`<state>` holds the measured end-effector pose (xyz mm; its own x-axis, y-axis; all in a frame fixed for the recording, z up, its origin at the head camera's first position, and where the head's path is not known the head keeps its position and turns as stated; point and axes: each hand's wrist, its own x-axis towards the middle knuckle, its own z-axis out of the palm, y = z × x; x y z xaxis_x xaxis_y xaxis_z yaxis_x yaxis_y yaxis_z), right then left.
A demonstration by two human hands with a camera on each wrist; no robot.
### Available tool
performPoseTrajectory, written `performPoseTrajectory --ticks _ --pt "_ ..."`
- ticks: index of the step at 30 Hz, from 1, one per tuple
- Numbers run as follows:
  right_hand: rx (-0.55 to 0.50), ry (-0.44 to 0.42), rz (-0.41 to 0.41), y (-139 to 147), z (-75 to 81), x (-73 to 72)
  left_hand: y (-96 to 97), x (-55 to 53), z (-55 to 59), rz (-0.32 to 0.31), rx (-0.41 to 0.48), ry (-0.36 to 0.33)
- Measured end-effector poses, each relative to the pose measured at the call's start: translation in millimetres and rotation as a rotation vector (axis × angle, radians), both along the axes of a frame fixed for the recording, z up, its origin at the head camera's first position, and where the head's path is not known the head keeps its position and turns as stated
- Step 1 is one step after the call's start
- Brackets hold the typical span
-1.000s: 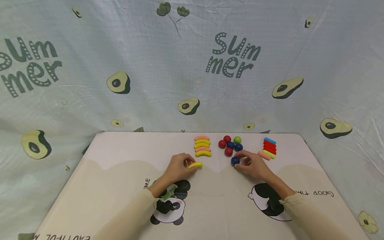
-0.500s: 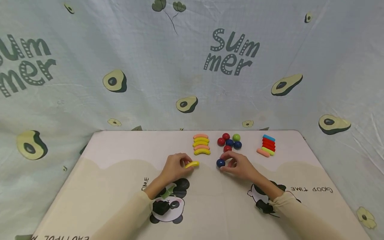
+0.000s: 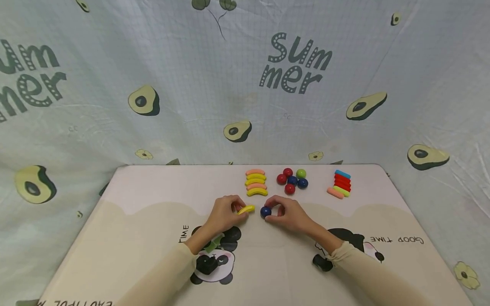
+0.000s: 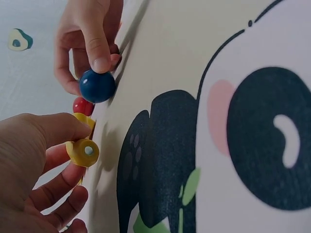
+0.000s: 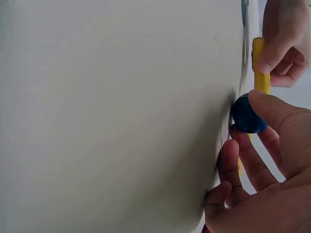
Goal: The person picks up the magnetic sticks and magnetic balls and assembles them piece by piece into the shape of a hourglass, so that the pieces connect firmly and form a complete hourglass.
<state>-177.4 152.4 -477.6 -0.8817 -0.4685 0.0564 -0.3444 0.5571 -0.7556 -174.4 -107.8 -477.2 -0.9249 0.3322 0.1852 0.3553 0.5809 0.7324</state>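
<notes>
My left hand [image 3: 226,213] pinches a small yellow toy banana [image 3: 246,209] between thumb and index finger; in the left wrist view its round end [image 4: 84,152] with a pale dot faces the camera. Close by on the right, my right hand [image 3: 289,213] pinches a dark blue ball [image 3: 266,211] with thumb and fingertips. A narrow gap separates ball and banana in the head view. Beyond the left hand, several yellow and pink toy bananas [image 3: 257,192] lie in a column. Behind the right hand, red, blue and green balls [image 3: 289,188] sit in a cluster.
At the back right lies a column of blue, red, green and pink sticks [image 3: 342,182], the pink one askew. The table [image 3: 153,187] has a panda-print cover and ends at a back edge before a hanging avocado-print cloth [image 3: 191,85].
My right hand has moved left with the blue ball, away from the ball cluster and close to the left hand. The left hand with the toy banana has stayed nearly in place.
</notes>
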Motion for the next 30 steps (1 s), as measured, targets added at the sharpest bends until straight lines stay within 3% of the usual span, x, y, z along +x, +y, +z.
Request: performPoseTrajectory --ticks 23,30 --pt "-0.042 -0.016 -0.013 -10 -1.6 -6.0 9.0 0.5 0.3 -0.004 -0.028 -0.009" --pt "-0.057 -0.023 -0.003 -9 -1.3 -6.9 13.9 -7.2 -2.5 -0.056 -0.052 0.037"
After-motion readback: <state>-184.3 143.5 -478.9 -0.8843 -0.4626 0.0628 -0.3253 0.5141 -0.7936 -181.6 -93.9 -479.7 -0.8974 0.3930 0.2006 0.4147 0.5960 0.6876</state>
